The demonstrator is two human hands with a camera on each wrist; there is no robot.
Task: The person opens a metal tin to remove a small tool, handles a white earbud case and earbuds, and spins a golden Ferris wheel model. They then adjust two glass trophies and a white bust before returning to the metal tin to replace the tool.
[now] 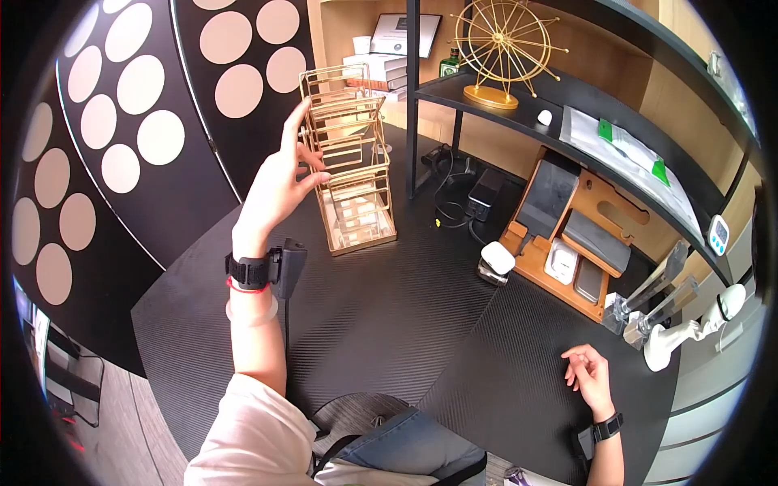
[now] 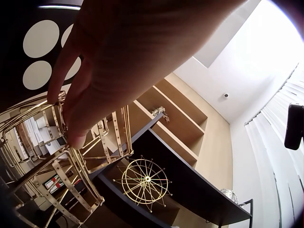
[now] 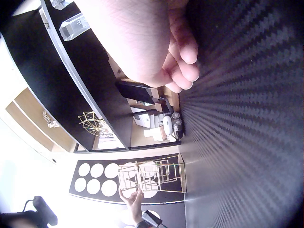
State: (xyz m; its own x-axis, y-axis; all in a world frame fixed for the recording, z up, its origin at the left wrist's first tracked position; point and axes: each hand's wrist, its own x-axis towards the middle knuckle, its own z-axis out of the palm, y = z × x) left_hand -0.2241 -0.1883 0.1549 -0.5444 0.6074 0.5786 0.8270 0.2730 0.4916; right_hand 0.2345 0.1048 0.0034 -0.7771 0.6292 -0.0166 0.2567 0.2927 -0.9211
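Note:
A tall gold wire rack (image 1: pixel 348 178) with several tilting frames stands upright on the black table (image 1: pixel 365 324), left of the shelf. My left hand (image 1: pixel 271 190) is at its left side, the index finger stretched up along the frame and the thumb lower down. In the left wrist view, the fingertips of the left hand (image 2: pixel 95 80) grip the gold bars of the rack (image 2: pixel 71 175). Nothing is held in my right hand (image 1: pixel 590 379), which lies at the table's right side with loosely curled fingers; the right wrist view shows the same hand (image 3: pixel 142 47) close up.
A black shelf (image 1: pixel 450 91) carries a gold wheel ornament (image 1: pixel 500 40). Under it are a wooden organizer (image 1: pixel 527 253) with devices, a white-topped item (image 1: pixel 497 257) and cables. Clear blocks and a white figurine (image 1: pixel 673 336) stand at the right. A dotted black screen (image 1: pixel 190 138) rises behind the table's left edge.

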